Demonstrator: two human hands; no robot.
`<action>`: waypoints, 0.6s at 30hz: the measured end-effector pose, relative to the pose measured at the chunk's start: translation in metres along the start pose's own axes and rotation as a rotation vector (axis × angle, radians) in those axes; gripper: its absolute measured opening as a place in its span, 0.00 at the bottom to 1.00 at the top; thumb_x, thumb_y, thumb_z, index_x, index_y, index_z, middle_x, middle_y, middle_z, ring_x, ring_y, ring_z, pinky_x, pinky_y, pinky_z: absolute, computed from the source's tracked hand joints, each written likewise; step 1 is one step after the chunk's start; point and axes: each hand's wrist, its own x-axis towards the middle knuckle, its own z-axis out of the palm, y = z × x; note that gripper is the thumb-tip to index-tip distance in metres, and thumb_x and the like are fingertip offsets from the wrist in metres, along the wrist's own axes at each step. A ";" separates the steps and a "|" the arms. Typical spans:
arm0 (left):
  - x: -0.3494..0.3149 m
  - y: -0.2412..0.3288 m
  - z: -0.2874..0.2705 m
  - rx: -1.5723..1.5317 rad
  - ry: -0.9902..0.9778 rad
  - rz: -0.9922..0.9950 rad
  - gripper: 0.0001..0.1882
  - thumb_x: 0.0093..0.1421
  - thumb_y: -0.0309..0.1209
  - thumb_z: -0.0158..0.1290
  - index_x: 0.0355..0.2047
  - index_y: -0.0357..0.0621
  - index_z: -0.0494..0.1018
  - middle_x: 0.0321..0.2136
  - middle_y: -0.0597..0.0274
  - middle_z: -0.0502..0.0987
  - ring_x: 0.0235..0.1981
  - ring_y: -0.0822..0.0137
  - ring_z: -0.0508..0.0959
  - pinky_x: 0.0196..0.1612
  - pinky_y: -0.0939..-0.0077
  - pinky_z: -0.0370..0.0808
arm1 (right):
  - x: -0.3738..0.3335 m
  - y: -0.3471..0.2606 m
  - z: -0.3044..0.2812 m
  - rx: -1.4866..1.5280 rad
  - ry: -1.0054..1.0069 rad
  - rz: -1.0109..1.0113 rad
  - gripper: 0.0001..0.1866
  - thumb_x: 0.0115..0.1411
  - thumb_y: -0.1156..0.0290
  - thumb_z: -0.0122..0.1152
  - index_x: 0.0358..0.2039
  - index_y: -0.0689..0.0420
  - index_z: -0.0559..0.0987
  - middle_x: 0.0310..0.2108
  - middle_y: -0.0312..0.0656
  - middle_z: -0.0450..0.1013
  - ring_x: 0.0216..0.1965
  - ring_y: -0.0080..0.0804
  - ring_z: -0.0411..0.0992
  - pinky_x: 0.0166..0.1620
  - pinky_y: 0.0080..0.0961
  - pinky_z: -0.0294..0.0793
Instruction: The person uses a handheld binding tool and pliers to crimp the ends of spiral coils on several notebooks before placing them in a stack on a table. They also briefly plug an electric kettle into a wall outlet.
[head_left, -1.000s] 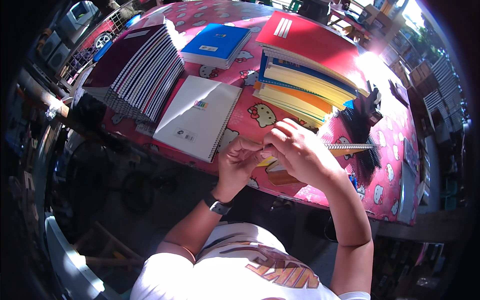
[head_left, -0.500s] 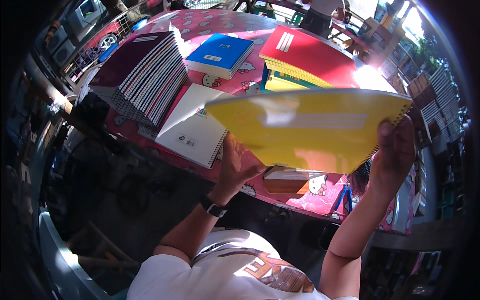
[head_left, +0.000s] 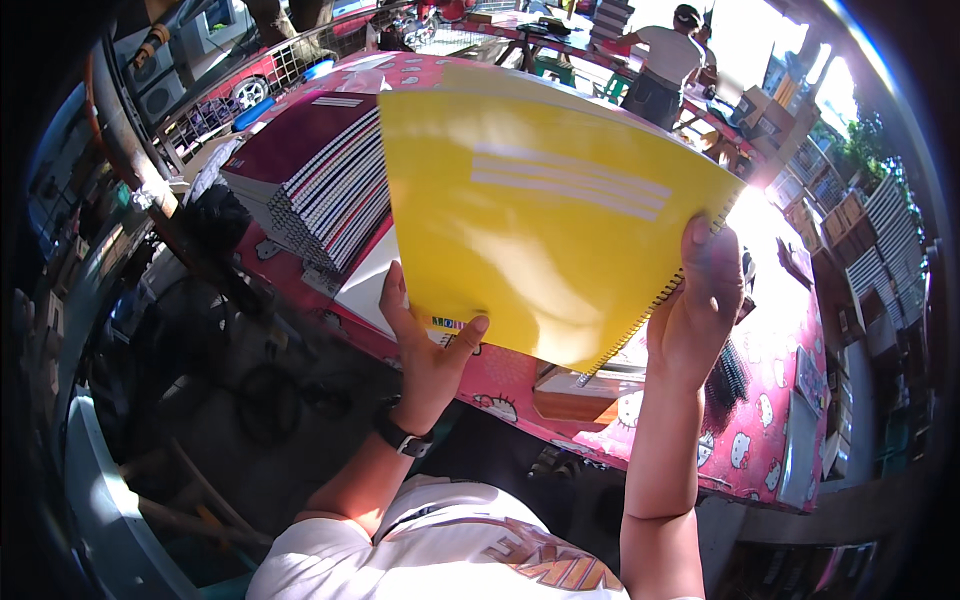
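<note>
Yellow spiral notebook (head_left: 530,225): held above the surface (head_left: 480,385), tilted, cover toward wearer; pale stripes across upper part, small multicoloured mark at lower left corner. Coil binding runs down the right edge.

Right hand (head_left: 697,300): fingers grasping the notebook at its coil edge, thumb flat on cover, other fingers behind. Left hand (head_left: 428,345): thumb and index finger spread around lower left corner, thumb tip over bottom edge; cannot tell whether they grip or only steady it. Black wristwatch (head_left: 403,440) on left wrist.

Below notebook: brown-sided item (head_left: 575,405), kind unclear, near the surface's front edge. Right of it, beyond the right forearm, a black ribbed bundle (head_left: 727,390). Left of notebook: stack of spiral notebooks (head_left: 300,150), maroon cover on top; white notebook (head_left: 368,292) partly hidden. Surface covering: pink, cat-face print. Background: another person (head_left: 668,65) near a second table.
</note>
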 end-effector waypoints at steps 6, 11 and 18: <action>0.007 -0.020 -0.023 0.232 -0.067 0.056 0.52 0.45 0.40 0.63 0.60 0.39 0.40 0.57 0.45 0.49 0.58 0.54 0.53 0.59 0.58 0.51 | 0.004 0.008 -0.019 0.101 -0.145 0.099 0.09 0.61 0.73 0.48 0.40 0.62 0.71 0.37 0.39 0.71 0.38 0.22 0.69 0.41 0.20 0.67; 0.041 -0.013 -0.041 -0.150 -0.440 -0.142 0.49 0.47 0.37 0.62 0.60 0.39 0.42 0.58 0.51 0.53 0.59 0.61 0.55 0.59 0.65 0.52 | -0.005 0.003 0.007 0.168 -0.090 0.211 0.11 0.59 0.72 0.52 0.41 0.63 0.70 0.37 0.38 0.71 0.37 0.21 0.69 0.43 0.18 0.66; 0.043 0.001 -0.079 -0.373 -0.520 -0.281 0.23 0.53 0.24 0.56 0.49 0.36 0.65 0.41 0.64 0.73 0.44 0.77 0.70 0.48 0.79 0.65 | -0.003 0.040 -0.025 0.435 -0.123 0.381 0.16 0.59 0.70 0.52 0.46 0.62 0.69 0.42 0.40 0.72 0.42 0.26 0.71 0.46 0.22 0.69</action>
